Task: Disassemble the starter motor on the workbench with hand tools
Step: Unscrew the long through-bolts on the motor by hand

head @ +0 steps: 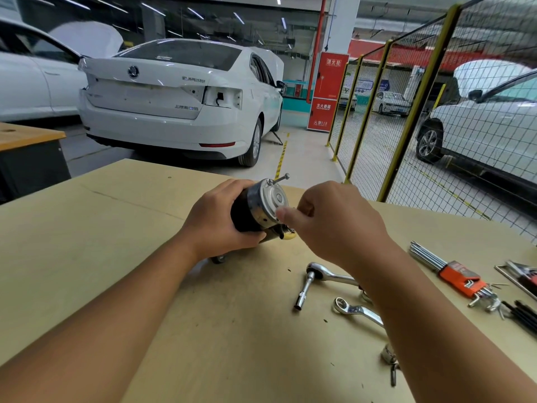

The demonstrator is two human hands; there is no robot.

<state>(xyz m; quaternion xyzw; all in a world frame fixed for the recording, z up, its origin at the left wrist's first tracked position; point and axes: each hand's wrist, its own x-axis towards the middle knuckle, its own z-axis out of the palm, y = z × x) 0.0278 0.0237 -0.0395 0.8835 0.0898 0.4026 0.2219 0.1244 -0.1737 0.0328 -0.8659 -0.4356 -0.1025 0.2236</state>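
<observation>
The starter motor lies on the workbench, a black cylinder with a silver end cap facing me. My left hand grips its black body from the left. A long through bolt sticks out of the cap's top edge. My right hand is at the cap's lower right edge, thumb and fingers pinching something small there; what it pinches is hidden by the fingers.
A ratchet with a socket extension and a ring spanner lie under my right forearm. An orange hex key set and more tools lie at the right edge. A white car and a mesh fence stand beyond the bench.
</observation>
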